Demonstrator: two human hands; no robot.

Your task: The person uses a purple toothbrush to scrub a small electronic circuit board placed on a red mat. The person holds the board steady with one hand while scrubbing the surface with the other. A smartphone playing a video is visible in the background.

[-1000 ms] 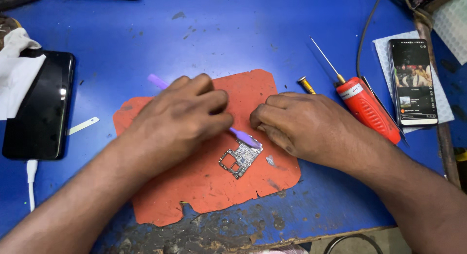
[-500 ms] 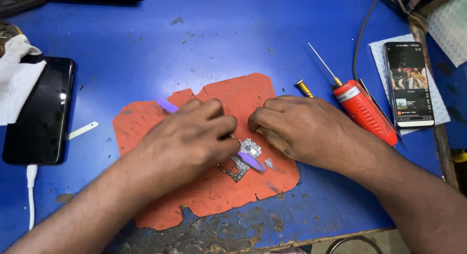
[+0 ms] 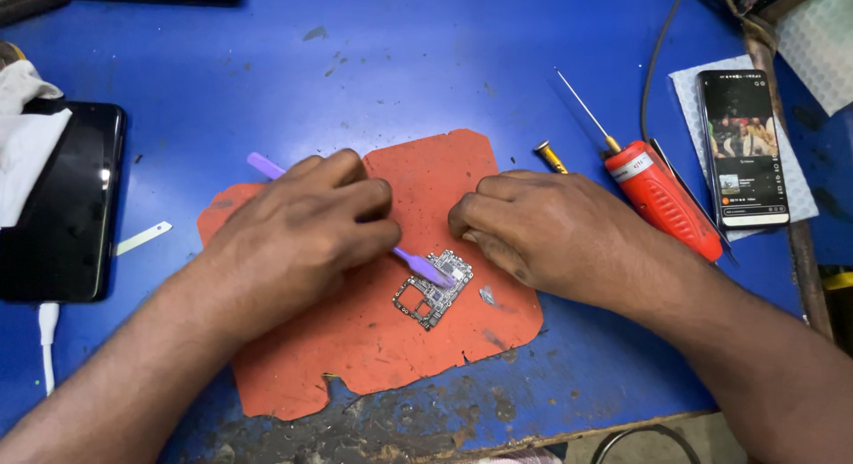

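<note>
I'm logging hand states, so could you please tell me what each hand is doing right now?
Left hand: closed, holding thin purple plastic tool.
Right hand: curled shut; holding anything cannot be told.

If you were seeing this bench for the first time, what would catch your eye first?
The orange mat on the blue table, with a small circuit board at its middle. The left hand holds a purple tool to the board, the right hand steadying its edge.

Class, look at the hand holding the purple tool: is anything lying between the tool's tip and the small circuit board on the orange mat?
Nothing visible does. The left hand holds the purple tool, whose tip already rests on the circuit board. The right hand sits at the board's upper right edge.
</note>
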